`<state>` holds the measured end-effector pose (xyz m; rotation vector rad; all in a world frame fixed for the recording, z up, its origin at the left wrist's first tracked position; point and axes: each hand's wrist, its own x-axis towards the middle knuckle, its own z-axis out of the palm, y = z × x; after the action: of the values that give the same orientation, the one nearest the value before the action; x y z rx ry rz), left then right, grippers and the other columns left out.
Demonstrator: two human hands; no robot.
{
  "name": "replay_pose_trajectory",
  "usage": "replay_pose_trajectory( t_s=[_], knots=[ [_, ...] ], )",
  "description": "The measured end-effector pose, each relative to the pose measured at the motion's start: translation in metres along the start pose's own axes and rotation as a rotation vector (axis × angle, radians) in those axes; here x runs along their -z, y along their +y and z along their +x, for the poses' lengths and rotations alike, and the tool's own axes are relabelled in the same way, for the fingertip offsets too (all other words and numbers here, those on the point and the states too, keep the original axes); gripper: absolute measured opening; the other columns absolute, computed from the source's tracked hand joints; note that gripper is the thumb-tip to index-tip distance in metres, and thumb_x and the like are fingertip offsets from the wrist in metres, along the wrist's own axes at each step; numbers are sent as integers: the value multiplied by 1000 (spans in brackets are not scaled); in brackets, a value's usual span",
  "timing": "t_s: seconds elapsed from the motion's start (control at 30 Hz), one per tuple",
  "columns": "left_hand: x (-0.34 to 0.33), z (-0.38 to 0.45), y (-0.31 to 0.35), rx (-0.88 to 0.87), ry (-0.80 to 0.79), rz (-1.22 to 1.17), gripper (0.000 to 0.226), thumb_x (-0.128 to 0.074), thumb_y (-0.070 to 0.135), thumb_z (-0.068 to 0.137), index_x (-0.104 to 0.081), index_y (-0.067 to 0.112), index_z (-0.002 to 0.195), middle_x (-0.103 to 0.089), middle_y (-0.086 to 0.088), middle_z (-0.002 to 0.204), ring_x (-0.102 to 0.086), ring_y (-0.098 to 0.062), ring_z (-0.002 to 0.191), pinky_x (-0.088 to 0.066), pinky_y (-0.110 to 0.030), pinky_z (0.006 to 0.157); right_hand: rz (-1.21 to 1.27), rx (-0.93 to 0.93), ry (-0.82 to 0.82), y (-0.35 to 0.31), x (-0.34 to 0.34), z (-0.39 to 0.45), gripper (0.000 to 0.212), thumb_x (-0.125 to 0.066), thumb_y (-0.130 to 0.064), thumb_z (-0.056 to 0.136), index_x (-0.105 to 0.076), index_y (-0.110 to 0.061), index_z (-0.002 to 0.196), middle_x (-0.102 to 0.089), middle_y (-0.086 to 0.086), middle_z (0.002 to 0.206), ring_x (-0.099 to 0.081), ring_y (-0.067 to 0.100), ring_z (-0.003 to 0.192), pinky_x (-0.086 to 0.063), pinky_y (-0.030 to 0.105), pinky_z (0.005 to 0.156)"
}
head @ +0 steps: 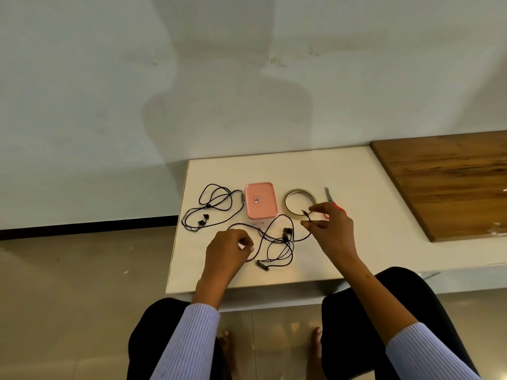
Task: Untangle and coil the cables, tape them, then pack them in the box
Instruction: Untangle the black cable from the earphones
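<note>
Two black earphone cables lie on a white table [356, 187]. The near cable [274, 242] sprawls in loose loops between my hands. My left hand [229, 250] pinches one stretch of it near the table's front. My right hand [329, 226] holds the cable's plug end between thumb and fingers, just in front of the tape roll [300, 201]. The second cable [211, 207] rests tangled at the back left, untouched. A closed pink box [260, 200] stands between that cable and the tape.
Red-handled scissors [330, 200] lie right of the tape, partly behind my right hand. A wooden board [450, 182] covers the table's right end. The table's left edge drops to a tiled floor; my knees sit under the front edge.
</note>
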<state>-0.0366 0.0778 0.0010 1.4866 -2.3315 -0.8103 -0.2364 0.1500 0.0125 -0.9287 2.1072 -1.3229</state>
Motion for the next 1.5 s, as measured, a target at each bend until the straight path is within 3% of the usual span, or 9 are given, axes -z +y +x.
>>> replay_pose_trajectory(
  t_s=[0.3, 0.47, 0.67, 0.93, 1.17, 1.27, 1.33, 1.4, 1.5],
  knots=[
    [24, -13, 30, 63, 142, -588, 40, -66, 16, 86, -59, 26, 125, -61, 14, 104, -58, 13, 84, -49, -11, 81, 69, 193, -269, -17, -12, -11, 17, -70, -2, 80, -73, -12, 93, -72, -2, 81, -69, 2, 76, -52, 12, 72],
    [19, -22, 27, 107, 159, -725, 27, -72, 11, 80, -71, 14, 107, -74, -1, 91, -70, -11, 82, -55, -30, 81, 52, 311, -399, -28, -33, -26, 12, -73, -10, 79, -75, -15, 90, -72, -5, 81, -68, 6, 77, -54, 17, 73],
    [29, -21, 17, 58, 233, -610, 13, -72, 7, 79, -75, 13, 90, -73, -1, 73, -69, -12, 65, -56, -22, 67, 53, 307, -370, -38, -46, -30, 13, -73, -10, 79, -76, -18, 90, -66, -16, 67, -56, 5, 52, -47, 15, 52],
    [46, -19, -13, 107, 373, -620, 15, -74, 5, 77, -75, 18, 83, -73, 3, 77, -70, -11, 72, -56, -22, 73, -232, 387, -317, -29, -26, -5, 13, -76, -24, 76, -77, -24, 89, -71, -7, 72, -60, 18, 61, -48, 29, 61],
    [46, -20, -28, 113, 491, -415, 13, -71, 10, 81, -75, 18, 90, -74, 6, 90, -68, -9, 89, -54, -20, 75, -204, 359, -214, -22, -6, 4, 10, -75, -22, 78, -76, -26, 88, -73, -11, 82, -50, 4, 56, -41, 13, 56],
    [40, -18, -27, 62, 474, -118, 23, -66, 8, 85, -73, 21, 103, -71, 6, 109, -64, -13, 99, -49, -22, 77, -191, 403, -182, -23, -14, -2, 9, -74, -20, 79, -75, -23, 88, -72, -10, 81, -49, 3, 54, -38, 17, 54],
    [36, -18, -20, 18, 425, -43, 35, -64, 6, 86, -67, 23, 116, -69, 5, 110, -59, -10, 87, -41, -15, 72, -193, 438, -164, -25, -20, -6, 9, -74, -17, 79, -75, -19, 88, -70, -11, 79, -52, -5, 61, -35, 15, 55],
    [32, -18, -9, -84, 325, -195, 43, -65, 4, 84, -61, 21, 124, -69, 6, 106, -55, -3, 69, -38, -7, 63, -232, 474, -163, -28, -26, -8, 9, -74, -18, 79, -75, -19, 88, -69, -11, 79, -53, -7, 63, -34, 15, 56],
    [23, -18, 5, -196, 208, -373, 47, -71, 7, 81, -60, 19, 125, -68, 9, 106, -61, -2, 74, -48, -10, 64, -290, 529, -203, -32, -37, -13, 9, -74, -21, 79, -76, -21, 87, -72, -9, 82, -47, -1, 54, -36, 19, 56]
  ],
)
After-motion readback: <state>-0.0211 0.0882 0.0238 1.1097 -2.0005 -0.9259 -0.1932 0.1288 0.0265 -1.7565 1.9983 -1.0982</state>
